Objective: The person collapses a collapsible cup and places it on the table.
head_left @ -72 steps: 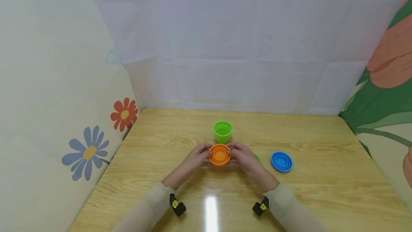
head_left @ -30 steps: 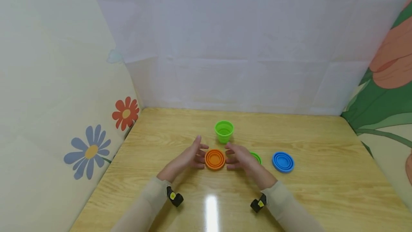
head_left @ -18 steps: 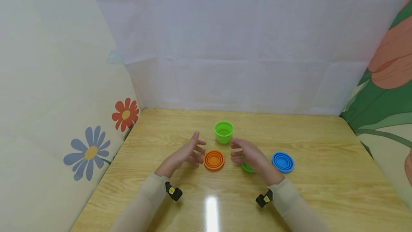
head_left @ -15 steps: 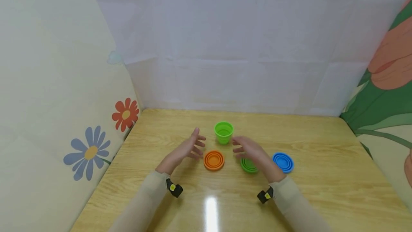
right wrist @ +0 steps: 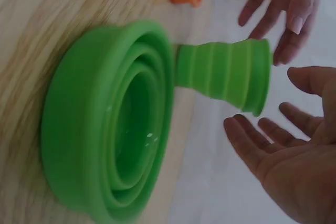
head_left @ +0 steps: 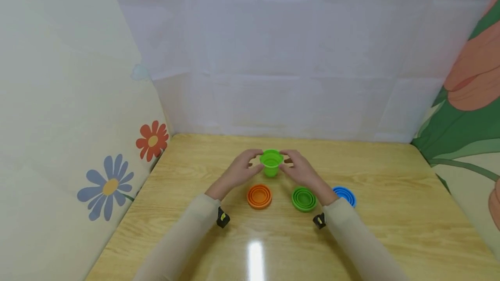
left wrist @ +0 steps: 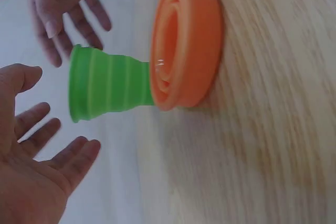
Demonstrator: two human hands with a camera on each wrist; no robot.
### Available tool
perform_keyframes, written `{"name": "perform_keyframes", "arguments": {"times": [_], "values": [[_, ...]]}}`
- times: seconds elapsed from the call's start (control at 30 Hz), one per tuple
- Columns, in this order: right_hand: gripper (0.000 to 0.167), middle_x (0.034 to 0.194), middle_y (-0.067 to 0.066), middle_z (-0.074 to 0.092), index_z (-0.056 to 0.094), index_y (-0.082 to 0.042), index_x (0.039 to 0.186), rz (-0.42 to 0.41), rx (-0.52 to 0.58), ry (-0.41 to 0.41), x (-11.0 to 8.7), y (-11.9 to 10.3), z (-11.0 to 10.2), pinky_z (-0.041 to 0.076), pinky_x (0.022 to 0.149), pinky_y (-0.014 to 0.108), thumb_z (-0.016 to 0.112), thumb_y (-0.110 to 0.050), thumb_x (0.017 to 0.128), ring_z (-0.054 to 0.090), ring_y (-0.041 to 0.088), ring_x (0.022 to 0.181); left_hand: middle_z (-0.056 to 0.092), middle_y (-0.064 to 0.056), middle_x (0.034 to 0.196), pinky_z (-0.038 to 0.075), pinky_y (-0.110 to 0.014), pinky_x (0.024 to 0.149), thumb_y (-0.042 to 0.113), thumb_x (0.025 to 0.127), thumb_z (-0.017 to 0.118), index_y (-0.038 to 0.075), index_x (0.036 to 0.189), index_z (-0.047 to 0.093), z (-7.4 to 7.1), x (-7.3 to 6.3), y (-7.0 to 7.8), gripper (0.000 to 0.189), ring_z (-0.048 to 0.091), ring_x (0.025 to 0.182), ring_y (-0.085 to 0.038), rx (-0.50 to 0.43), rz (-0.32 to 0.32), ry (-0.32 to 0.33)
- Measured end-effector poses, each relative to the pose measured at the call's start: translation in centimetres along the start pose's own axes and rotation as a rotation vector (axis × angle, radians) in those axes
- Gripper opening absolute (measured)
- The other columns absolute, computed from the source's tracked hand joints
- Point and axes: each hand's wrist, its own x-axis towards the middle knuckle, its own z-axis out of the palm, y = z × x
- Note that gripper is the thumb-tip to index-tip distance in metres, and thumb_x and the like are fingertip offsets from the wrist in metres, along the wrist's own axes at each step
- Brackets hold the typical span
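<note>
A green collapsible cup (head_left: 271, 170) stands upright and extended near the middle of the table. My left hand (head_left: 240, 171) is at its left side and my right hand (head_left: 300, 171) at its right, fingertips close to the rim. Both wrist views show the fingers spread and relaxed around the extended cup (left wrist: 113, 85), with a gap between them and its wall. Nearer to me lies a folded orange collapsible cup (head_left: 259, 197). A folded green collapsible cup (head_left: 304, 199) lies to its right, large in the right wrist view.
A folded blue collapsible cup (head_left: 344, 196) lies at the right, partly behind my right forearm. The wooden table (head_left: 390, 229) ends at a white sheet (head_left: 250, 55) at the back. Flower-printed walls flank both sides.
The orange cup was lowered to the table and let go. Both hands then moved away from it, up to the sides of the extended green cup, uncovering the folded green one.
</note>
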Motion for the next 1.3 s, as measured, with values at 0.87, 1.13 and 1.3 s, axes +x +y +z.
{"name": "perform_keyframes", "arguments": {"times": [0.87, 1.13, 1.3], "values": [[0.033, 0.144, 0.019, 0.055, 0.068, -0.007, 0.128, -0.381, -0.359, 0.080, 1.8, 2.3, 0.1, 0.050, 0.105, 0.050, 0.069, -0.004, 0.095, 0.056, 0.037, 0.130, 0.051, -0.014, 0.149, 0.053, -0.042, 0.102, 0.016, 0.099, 0.067, 0.005, 0.141, 0.056, 0.9, 2.3, -1.3, 0.045, 0.054, 0.131, -0.031, 0.287, 0.280, -0.069], [0.032, 0.136, 0.023, 0.059, 0.066, -0.003, 0.129, -0.414, -0.103, 0.131, 1.6, 1.6, -0.7, 0.058, 0.095, 0.040, 0.066, -0.004, 0.097, 0.061, 0.037, 0.121, 0.048, -0.015, 0.151, 0.054, -0.044, 0.101, 0.017, 0.100, 0.065, 0.007, 0.142, 0.055, 0.1, 1.8, 0.4, 0.044, 0.053, 0.133, -0.033, 0.150, 0.237, -0.018], [0.032, 0.128, 0.015, 0.065, 0.065, -0.006, 0.131, -0.294, -0.018, 0.094, 0.7, 1.1, -1.3, 0.060, 0.089, 0.034, 0.065, -0.010, 0.099, 0.066, 0.030, 0.109, 0.056, -0.016, 0.141, 0.056, -0.041, 0.098, 0.018, 0.103, 0.060, 0.003, 0.143, 0.052, 0.1, 1.2, 1.5, 0.043, 0.058, 0.125, -0.031, 0.037, 0.165, -0.061]]}}
